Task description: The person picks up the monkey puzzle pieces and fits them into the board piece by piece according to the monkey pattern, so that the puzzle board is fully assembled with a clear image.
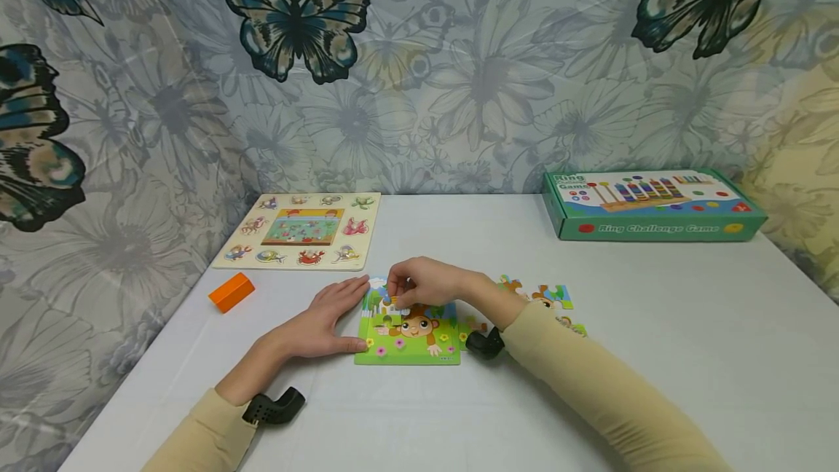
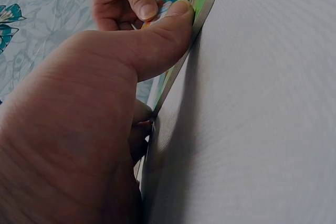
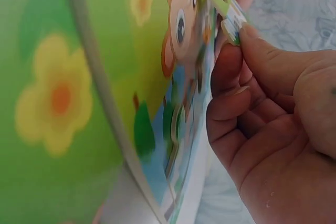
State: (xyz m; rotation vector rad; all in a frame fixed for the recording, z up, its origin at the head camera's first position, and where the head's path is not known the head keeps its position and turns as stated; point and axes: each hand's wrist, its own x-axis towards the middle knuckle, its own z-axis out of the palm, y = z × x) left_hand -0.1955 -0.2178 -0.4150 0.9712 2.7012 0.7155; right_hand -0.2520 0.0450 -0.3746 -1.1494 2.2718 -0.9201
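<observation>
A monkey jigsaw puzzle board [image 1: 409, 358] with a green border lies on the white table. My left hand [image 1: 321, 323] rests along its left side with fingers extended, and in the left wrist view the thumb presses on the board's edge. Over the upper left part of the picture, my right hand [image 1: 429, 282] pinches a small puzzle piece [image 3: 234, 18] between thumb and index finger. The right wrist view has this piece tilted, close to the board's surface. Right of the board, partly behind the right forearm, are several loose puzzle pieces [image 1: 556, 296].
A cream board with sea-animal pictures [image 1: 370, 218] lies at the back left, with an orange block [image 1: 231, 293] in front of it. The green Ring Challenge Game box [image 1: 655, 229] stands at the back right. Patterned butterfly cloth [image 1: 485, 93] hangs behind the table.
</observation>
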